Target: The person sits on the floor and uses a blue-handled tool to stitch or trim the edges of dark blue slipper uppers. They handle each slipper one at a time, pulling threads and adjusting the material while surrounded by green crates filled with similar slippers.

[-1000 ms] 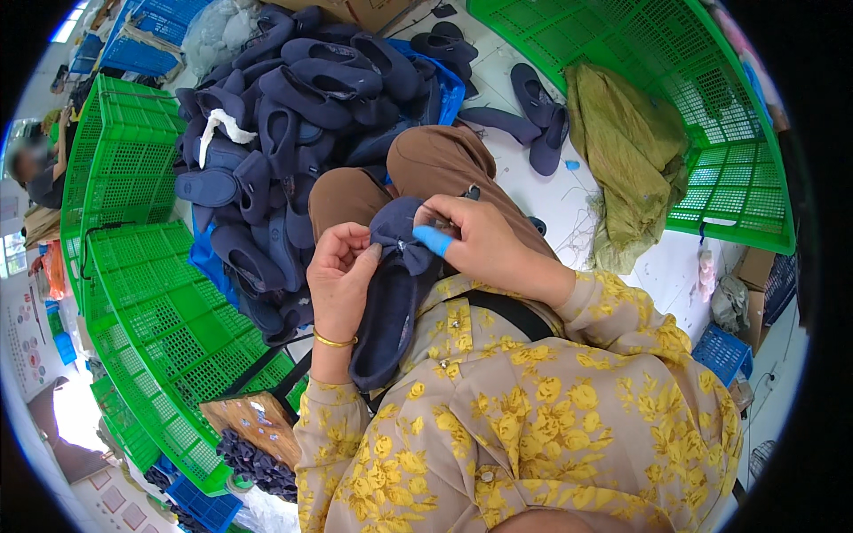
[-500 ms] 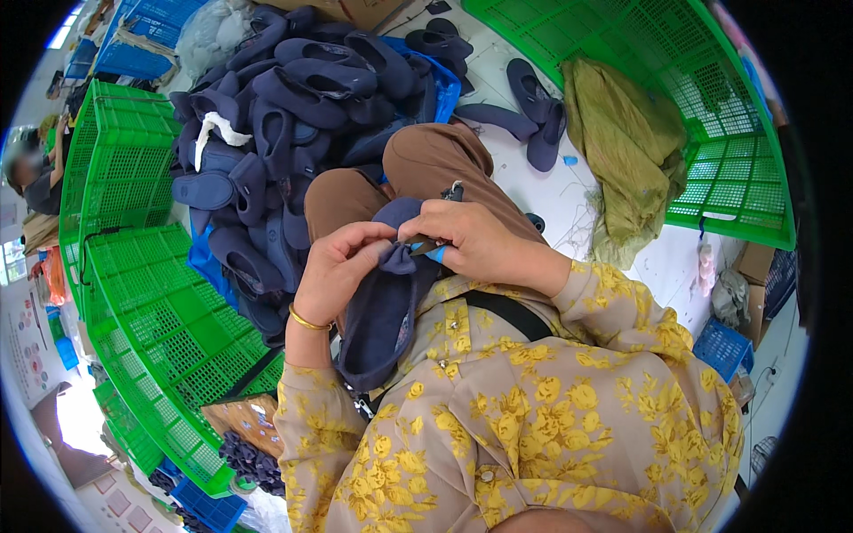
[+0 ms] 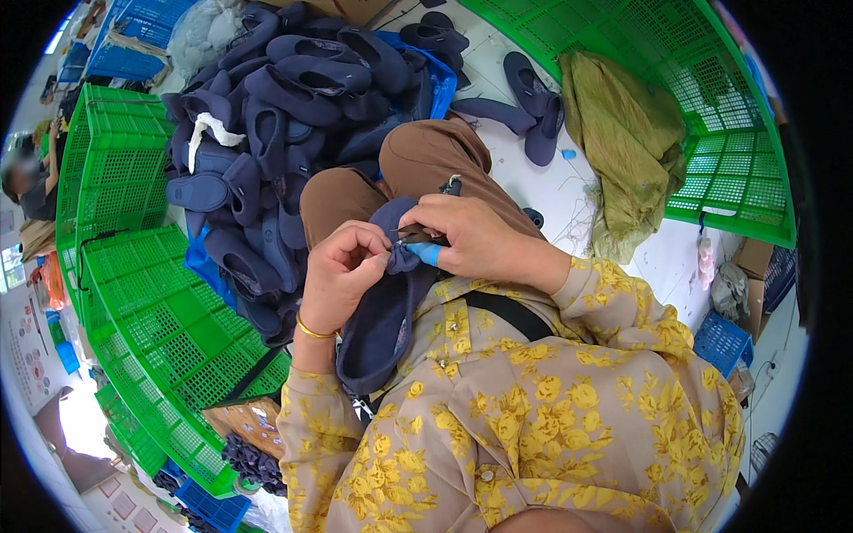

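A dark navy slip-on shoe (image 3: pixel 366 355) rests against my lap, its opening facing up and a small fabric bow (image 3: pixel 402 260) on its front. In my right hand (image 3: pixel 475 235) is a pair of small dark thread snips (image 3: pixel 416 234), with the blades at the bow; blue tape wraps one finger. My left hand (image 3: pixel 342 266) is closed in a pinch right beside the bow. Whatever lies between its fingertips is too small to make out.
A large pile of navy shoes (image 3: pixel 302 89) lies on blue sheeting ahead and left. Green plastic crates (image 3: pixel 169 329) stand along my left, another green crate (image 3: pixel 729 133) at far right. An olive cloth (image 3: pixel 617 142) and loose shoes (image 3: pixel 533 107) lie nearby. Another person (image 3: pixel 35 186) is at far left.
My left fingers have drawn slightly back from the bow they were pinching and curled tighter. The snips have shifted a little, and the right hand stays close to the bow.
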Demonstrator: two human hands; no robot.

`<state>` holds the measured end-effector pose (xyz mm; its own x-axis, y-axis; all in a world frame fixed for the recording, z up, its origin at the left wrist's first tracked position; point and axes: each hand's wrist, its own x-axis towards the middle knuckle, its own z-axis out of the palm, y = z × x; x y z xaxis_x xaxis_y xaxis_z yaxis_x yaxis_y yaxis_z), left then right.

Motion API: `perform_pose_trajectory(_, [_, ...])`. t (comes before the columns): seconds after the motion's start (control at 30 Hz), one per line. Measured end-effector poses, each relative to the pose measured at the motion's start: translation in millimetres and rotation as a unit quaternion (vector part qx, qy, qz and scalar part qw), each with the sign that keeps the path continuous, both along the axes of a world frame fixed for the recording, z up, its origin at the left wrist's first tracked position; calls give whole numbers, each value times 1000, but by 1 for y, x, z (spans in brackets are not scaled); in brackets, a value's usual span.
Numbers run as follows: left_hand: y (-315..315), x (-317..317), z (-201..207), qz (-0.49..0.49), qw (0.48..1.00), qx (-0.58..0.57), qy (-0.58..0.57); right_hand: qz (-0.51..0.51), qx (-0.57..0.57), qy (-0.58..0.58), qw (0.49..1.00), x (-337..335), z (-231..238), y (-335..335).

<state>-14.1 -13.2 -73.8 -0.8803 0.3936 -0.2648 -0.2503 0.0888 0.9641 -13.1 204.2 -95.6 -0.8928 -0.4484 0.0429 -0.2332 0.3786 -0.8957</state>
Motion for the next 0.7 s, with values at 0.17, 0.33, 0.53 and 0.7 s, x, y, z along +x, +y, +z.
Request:
perform_pose_trajectory(0.17, [-2,4,-6,68,984,95,-132,-38,44,-16,998,1,5,-4])
perform_pose_trajectory(0.33, [-1,4,-4,90,951,207,-211,-79,91,-26,992,6,1,-10])
perform_pose_trajectory(0.53, [8,16,3,48,988,-116,87,-114,72,-132,982,8,12,-14])
perform_pose_trajectory(0.7, [14,21,16,11,918,-253,306,-144,17,-230,962,11,15,-15])
